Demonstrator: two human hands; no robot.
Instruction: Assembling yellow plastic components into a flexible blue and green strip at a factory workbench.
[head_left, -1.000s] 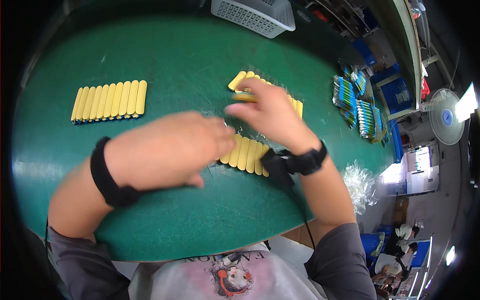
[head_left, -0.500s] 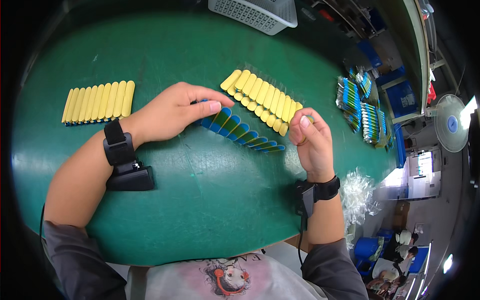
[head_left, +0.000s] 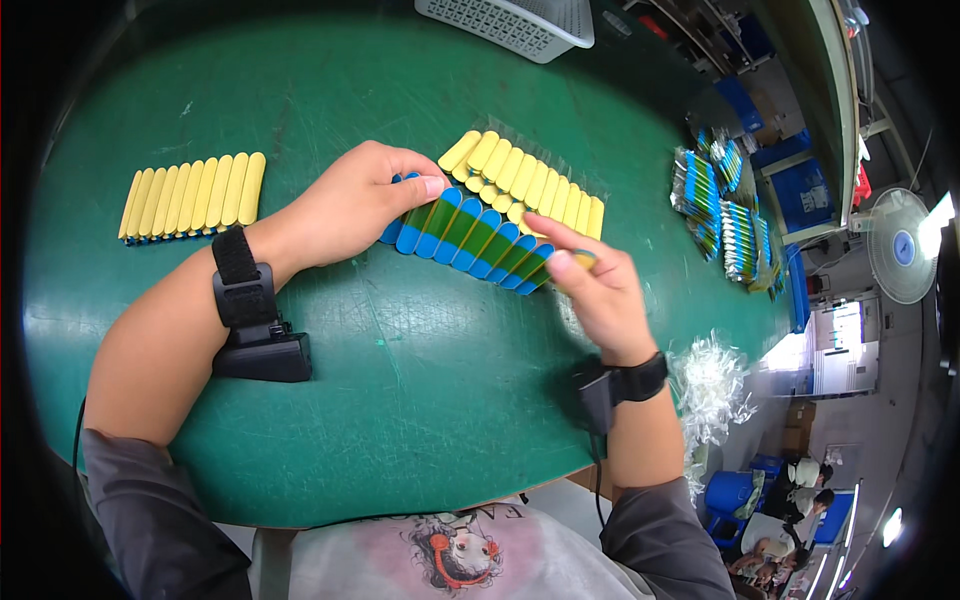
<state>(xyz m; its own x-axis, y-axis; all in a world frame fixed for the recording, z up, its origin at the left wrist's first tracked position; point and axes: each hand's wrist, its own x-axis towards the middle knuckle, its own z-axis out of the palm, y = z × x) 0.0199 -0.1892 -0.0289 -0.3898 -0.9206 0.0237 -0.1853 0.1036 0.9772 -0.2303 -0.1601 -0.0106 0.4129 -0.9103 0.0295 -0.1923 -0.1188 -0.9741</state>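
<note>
A row of short, round-ended nail files (head_left: 470, 237), blue and green on the face towards me, hangs slanting over the table. My left hand (head_left: 362, 200) pinches this row at its left end between thumb and fingers. At the row's right end my right hand (head_left: 605, 290) has its thumb and forefinger closed in. A yellow-edged nail file (head_left: 584, 260) shows between the right fingers, partly hidden. Just behind lies a yellow stack of nail files (head_left: 535, 180), in overlapping rows on clear film. Another yellow row of nail files (head_left: 192, 197) lies to the left.
A white perforated basket (head_left: 515, 25) stands at the far edge of the green table (head_left: 330, 420). Wrapped blue-green packs (head_left: 740, 240) are heaped at the right. Crumpled clear film (head_left: 710, 385) lies by my right forearm. A fan (head_left: 900, 247) stands beyond.
My right hand has moved left, from apart to the right end of the row. The row has tipped so more of its blue-green face shows. My left hand keeps its pinch.
</note>
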